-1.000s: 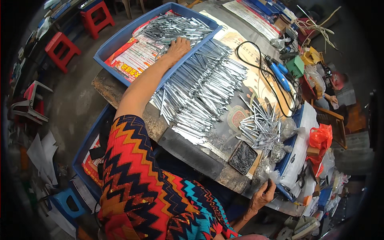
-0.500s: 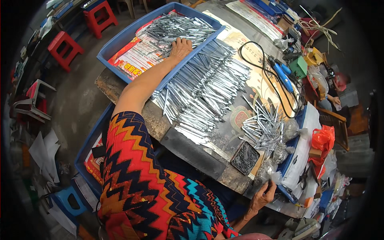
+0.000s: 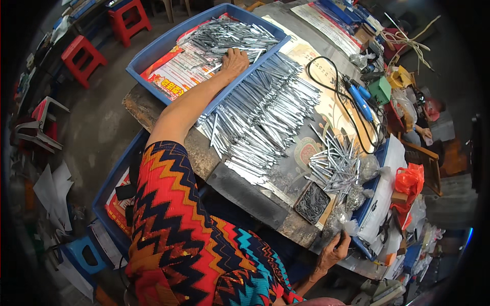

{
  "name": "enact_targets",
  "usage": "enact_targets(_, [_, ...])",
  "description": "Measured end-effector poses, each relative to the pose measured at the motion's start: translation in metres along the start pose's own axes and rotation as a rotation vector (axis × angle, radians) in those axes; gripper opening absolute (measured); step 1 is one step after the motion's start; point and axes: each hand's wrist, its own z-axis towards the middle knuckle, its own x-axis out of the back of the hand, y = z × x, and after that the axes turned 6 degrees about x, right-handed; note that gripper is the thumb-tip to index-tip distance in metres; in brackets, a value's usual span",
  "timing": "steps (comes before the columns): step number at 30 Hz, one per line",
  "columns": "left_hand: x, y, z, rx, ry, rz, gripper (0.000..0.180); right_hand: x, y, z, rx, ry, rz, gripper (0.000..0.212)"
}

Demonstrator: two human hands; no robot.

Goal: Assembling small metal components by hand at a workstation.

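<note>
My left hand (image 3: 236, 62) reaches into the blue tray (image 3: 168, 98), fingers bent down over a pile of thin grey metal rods (image 3: 227, 35). Its fingertips are partly hidden among the rods, which it seems to grip. Outside the tray's near wall, a broad layer of similar rods (image 3: 265, 112) is spread side by side on the table. My right hand (image 3: 333, 254) is at the table's near right edge, loosely bent with thumb and finger apart. Its fingertips are close to a clear plastic bag (image 3: 338, 218); whether they touch it is unclear.
A small square box of dark little parts (image 3: 312, 203) sits near a loose heap of rods (image 3: 334, 166). Behind them lies a blue electric tool (image 3: 361, 104) with a looping black cable. A red plastic bag (image 3: 409, 178) is at the right. Red stools (image 3: 84, 60) stand on the floor.
My left hand has shifted slightly to the right over the rods in the tray. My right hand stays almost in place by the table edge. The whole view has moved a little.
</note>
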Motion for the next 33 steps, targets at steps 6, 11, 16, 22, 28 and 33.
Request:
enact_targets(6, [0.005, 0.001, 0.003, -0.088, -0.034, 0.084, 0.034, 0.001, 0.001, -0.003, -0.015, 0.005, 0.001, 0.015])
enact_targets(11, [0.007, -0.001, 0.001, -0.097, -0.033, 0.063, 0.034, 0.001, -0.002, -0.002, -0.034, -0.003, -0.023, 0.014])
enact_targets(16, [0.001, -0.004, 0.003, -0.103, -0.006, 0.067, 0.034, 0.001, 0.002, -0.006, -0.006, 0.015, -0.024, 0.014])
enact_targets(22, [0.006, -0.004, 0.000, -0.110, -0.012, 0.066, 0.031, 0.000, -0.003, -0.002, 0.023, 0.027, -0.031, 0.012])
enact_targets(28, [0.031, 0.005, -0.007, -0.156, -0.093, 0.019, 0.027, 0.003, -0.005, -0.001, 0.044, 0.039, -0.054, 0.011])
enact_targets(33, [0.029, 0.008, -0.006, -0.173, -0.043, 0.036, 0.026, 0.005, -0.006, -0.002, 0.046, 0.042, -0.049, 0.011])
